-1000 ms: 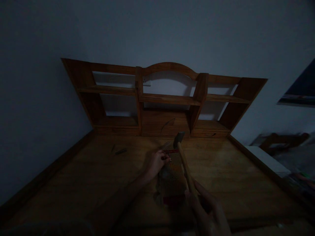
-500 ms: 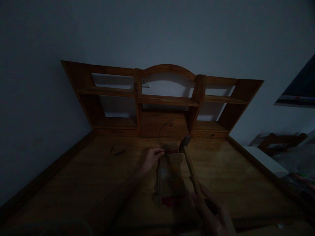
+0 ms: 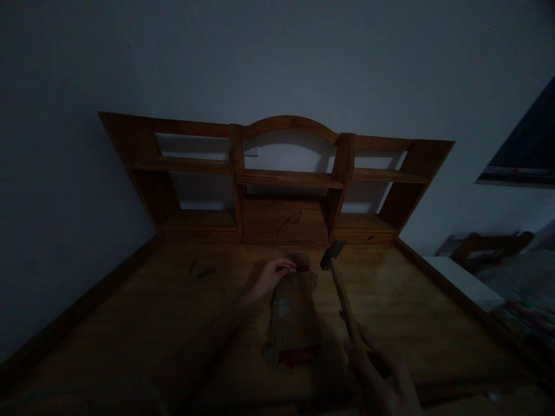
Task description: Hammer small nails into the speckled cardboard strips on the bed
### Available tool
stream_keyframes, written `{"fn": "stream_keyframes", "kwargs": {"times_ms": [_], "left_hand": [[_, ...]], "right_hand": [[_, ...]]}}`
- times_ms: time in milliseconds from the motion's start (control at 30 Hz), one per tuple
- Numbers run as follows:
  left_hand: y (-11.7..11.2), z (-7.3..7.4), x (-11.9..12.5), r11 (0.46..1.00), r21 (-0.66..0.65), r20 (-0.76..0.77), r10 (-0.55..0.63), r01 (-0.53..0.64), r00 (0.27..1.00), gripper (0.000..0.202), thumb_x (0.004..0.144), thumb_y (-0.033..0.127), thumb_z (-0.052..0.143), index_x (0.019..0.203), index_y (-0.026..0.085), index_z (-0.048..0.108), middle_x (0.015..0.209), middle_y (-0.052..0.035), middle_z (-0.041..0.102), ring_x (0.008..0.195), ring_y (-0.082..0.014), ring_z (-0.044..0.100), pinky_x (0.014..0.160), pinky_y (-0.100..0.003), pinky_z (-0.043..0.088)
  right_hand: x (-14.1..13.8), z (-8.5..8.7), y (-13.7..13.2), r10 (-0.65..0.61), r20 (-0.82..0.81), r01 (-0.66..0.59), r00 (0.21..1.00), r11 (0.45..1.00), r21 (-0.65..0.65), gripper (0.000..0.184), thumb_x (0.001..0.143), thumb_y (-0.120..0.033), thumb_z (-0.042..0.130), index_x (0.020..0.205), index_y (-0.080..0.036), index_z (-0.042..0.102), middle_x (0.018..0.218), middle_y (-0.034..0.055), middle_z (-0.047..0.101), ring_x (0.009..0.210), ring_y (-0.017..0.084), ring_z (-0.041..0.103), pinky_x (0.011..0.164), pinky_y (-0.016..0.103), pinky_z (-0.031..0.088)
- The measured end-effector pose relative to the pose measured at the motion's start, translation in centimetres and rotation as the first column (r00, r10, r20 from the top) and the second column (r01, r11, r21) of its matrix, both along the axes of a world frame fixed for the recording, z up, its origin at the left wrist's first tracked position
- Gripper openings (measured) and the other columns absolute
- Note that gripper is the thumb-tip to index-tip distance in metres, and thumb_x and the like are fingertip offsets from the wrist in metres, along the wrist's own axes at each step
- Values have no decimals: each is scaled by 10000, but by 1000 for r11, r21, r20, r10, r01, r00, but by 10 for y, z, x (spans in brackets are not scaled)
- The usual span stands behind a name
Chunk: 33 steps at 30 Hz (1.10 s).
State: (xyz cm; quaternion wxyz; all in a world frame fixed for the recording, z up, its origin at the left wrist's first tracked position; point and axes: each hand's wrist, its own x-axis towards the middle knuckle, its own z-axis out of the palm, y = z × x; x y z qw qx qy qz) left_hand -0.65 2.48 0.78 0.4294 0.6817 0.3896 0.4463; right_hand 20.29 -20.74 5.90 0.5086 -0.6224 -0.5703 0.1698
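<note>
Left hand: the bare left hand [image 3: 271, 276] reaches over the far left corner of the speckled piece, thumb and fingers drawn close together; it is too dark to tell whether they pinch something small.
Right hand: the bare right hand [image 3: 384, 370] is closed around the lower part of the hammer's handle.
Hammer: the hammer with a dark, blocky head and a long, pale wooden handle [image 3: 342, 294] slants up and away from the right hand, its head raised to the right of the speckled piece, apart from it.
Speckled piece: the flat, oblong, brown speckled piece with red bands at its far and near ends [image 3: 295, 318] lies lengthwise on the broad, yellowish-brown wooden desk [image 3: 390, 300], between the two hands; its material is unclear.
Desk, left side: a small, dark, narrow object [image 3: 205, 271] lies well apart from the left hand.
Desk, back: a brown wooden shelf unit with an arched middle [image 3: 290, 179] stands against the pale wall [image 3: 277, 58].
</note>
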Motion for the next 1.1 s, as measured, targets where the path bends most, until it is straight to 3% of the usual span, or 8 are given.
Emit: {"fn": "stream_keyframes", "kwargs": {"times_ms": [100,200,300,433,667,800,933,1100], "left_hand": [[2,-5,0,1000,11,-15,17,-17,1000,172,783,195,551,879,131,679,877,-72,711,831,-170,657,790,-278,499],[4,-9,-1,1000,27,-40,16,-15,999,166,784,177,539,862,127,677,868,-71,710,817,-164,658,776,-269,503],[5,-11,-2,999,26,-54,37,-36,998,150,766,159,546,835,133,676,849,-63,712,805,-159,662,772,-266,512],[6,-12,-2,997,-8,-40,82,-83,996,123,746,173,576,808,130,672,843,-73,717,787,-169,670,763,-281,526],[6,-10,-6,994,-43,-56,97,-99,994,139,738,226,621,822,126,668,815,-75,722,763,-175,674,722,-274,533],[6,-9,-8,996,-28,-48,80,-81,996,152,732,238,632,815,117,671,823,-82,718,761,-179,673,708,-266,527],[7,-11,-7,999,-21,-61,45,-47,997,162,741,253,623,817,122,680,820,-76,720,762,-177,673,721,-271,528],[10,-17,-6,990,8,-101,142,-142,985,150,732,223,625,833,134,691,844,-72,727,763,-183,677,712,-282,539]], "right_hand": [[2,3,2,2,-27,-3,1000,1000,-25,280,665,-357,671,905,-242,758,1170,81,624,976,320,582,858,445,476],[1,7,7,13,-193,-34,981,994,-106,302,587,-379,731,853,-240,763,1057,87,666,949,319,593,824,414,497],[-4,11,18,-5,-362,-80,932,973,-219,382,628,-443,701,929,-212,742,785,72,677,759,271,635,627,350,536],[-11,14,38,-49,-508,-138,860,936,-325,561,708,-490,644,1144,-136,642,564,2,577,518,174,574,429,244,442],[-23,25,46,-45,-606,-205,794,919,-337,526,696,-465,657,1110,-141,650,529,-29,516,483,135,519,414,214,410],[-30,32,46,-90,-644,-180,760,922,-342,509,668,-417,696,1090,-136,649,577,-12,566,529,136,548,462,210,447],[-33,30,49,-5,-688,-291,726,904,-313,482,698,-381,689,1103,-126,633,519,-48,489,447,96,451,404,189,372],[-39,30,56,66,-699,-355,712,893,-277,487,728,-412,661,1123,-130,610,485,-64,465,385,81,409,340,172,315]]}}
